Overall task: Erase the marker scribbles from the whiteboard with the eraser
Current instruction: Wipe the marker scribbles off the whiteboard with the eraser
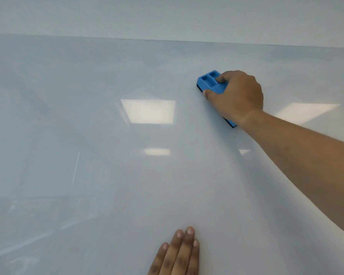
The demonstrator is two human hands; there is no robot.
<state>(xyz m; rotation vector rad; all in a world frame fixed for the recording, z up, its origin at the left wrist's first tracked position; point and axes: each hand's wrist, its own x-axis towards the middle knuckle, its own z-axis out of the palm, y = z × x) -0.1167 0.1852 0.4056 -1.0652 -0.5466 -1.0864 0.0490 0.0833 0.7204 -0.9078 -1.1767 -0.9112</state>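
Whiteboard [87, 135]: glossy pale surface filling nearly the whole view; its top edge runs as a thin line across the upper part, with plain wall above. Faint smeared streaks show at lower left; no distinct marker scribbles can be made out.
Ceiling-light reflections [148, 111]: bright rectangular patches on the board, one left of the eraser, one partly behind the right forearm, smaller ones lower down.
Right forearm [306, 155]: bare, reaching in from the right edge, up and leftward to the board.
Right hand [236, 96]: closed over the eraser from above, back of the hand toward the camera; thumb on the lower left side, fingers curled over the upper edge into the moulded back.
Left hand [179, 255]: at the bottom edge, fingers extended and together, flat against the board, holding nothing; palm out of view.
Eraser [211, 82]: blue plastic block with recessed pockets, dark felt face pressed to the board; upper-left end projects beyond the fingers, lower-right corner emerges under the wrist.
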